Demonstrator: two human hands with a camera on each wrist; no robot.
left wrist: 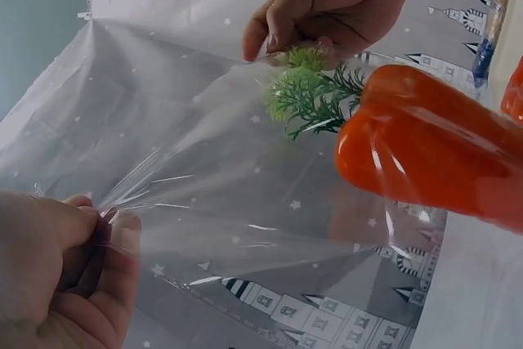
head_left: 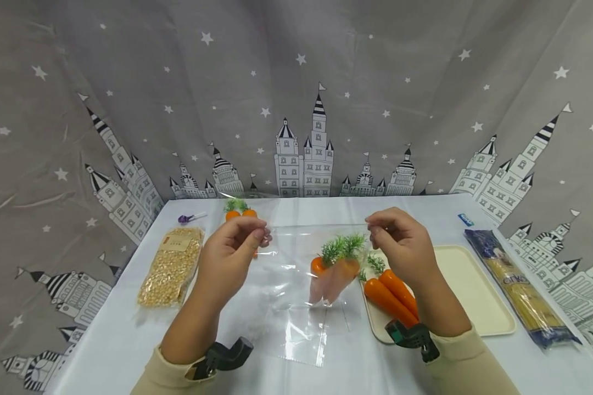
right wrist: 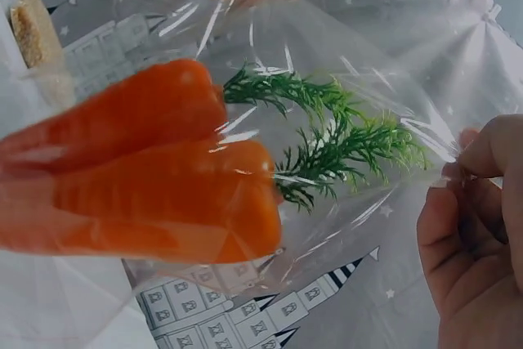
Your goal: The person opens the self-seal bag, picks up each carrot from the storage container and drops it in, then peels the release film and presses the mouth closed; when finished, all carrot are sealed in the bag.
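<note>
A clear plastic bag [head_left: 296, 296] hangs above the white table, stretched between both hands. My left hand [head_left: 237, 247] pinches its top left corner [left wrist: 102, 222], and my right hand [head_left: 400, 241] pinches the top right corner [right wrist: 445, 169]. Inside the bag lie orange toy carrots [head_left: 333, 274] with green leafy tops [right wrist: 335, 132]; the wrist views show them pressed against the film [left wrist: 433, 149]. Two more carrots [head_left: 390, 293] rest on a cream tray [head_left: 474, 296] just under my right wrist.
A packet of yellow grains [head_left: 172, 266] lies at the left, with a purple clip [head_left: 188, 218] behind it. Other carrots [head_left: 239, 210] sit at the back. A long packet of spaghetti [head_left: 519, 285] lies right of the tray. A grey castle-print curtain [head_left: 301, 109] backs the table.
</note>
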